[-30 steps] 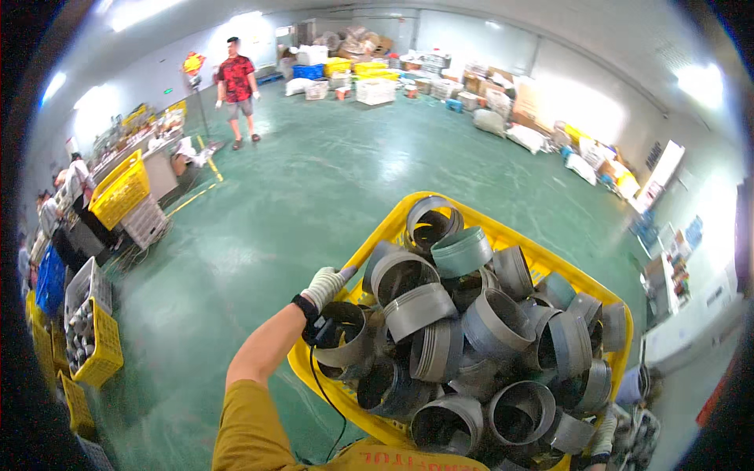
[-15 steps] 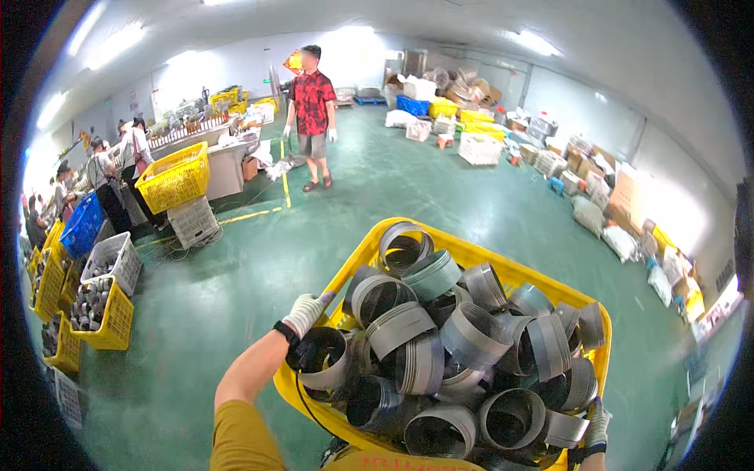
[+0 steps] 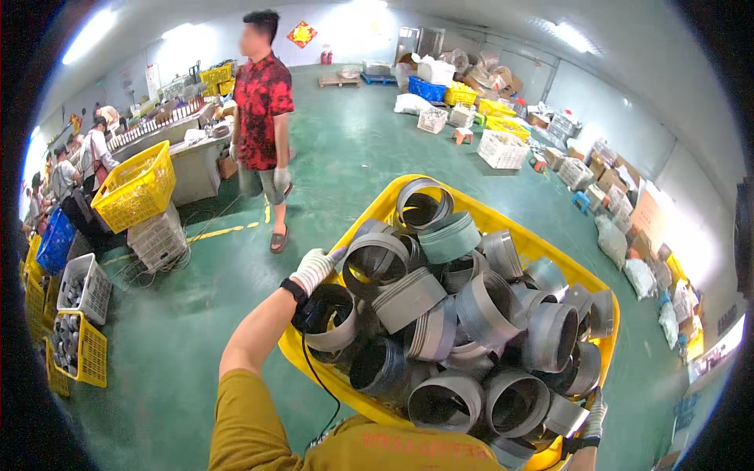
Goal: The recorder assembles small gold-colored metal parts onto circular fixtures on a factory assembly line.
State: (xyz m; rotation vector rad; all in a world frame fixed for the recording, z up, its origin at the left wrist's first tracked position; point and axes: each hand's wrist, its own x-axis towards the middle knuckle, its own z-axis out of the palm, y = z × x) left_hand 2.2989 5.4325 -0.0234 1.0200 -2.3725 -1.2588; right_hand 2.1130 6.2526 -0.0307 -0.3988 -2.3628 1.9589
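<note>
No wording reads clearly. Blurred red lettering [image 3: 424,446] crosses the mustard shirt [image 3: 251,420], sideways between the left hand [image 3: 312,269] and right hand [image 3: 594,420]. Far beyond the left hand, a red-and-gold diamond sign [image 3: 301,34] hangs on the pale wall [image 3: 345,47].

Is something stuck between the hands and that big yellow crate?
Only the white gloves. The left hand grips the yellow crate's left rim, and the right hand is at its right edge; nothing else visible is between.
</note>
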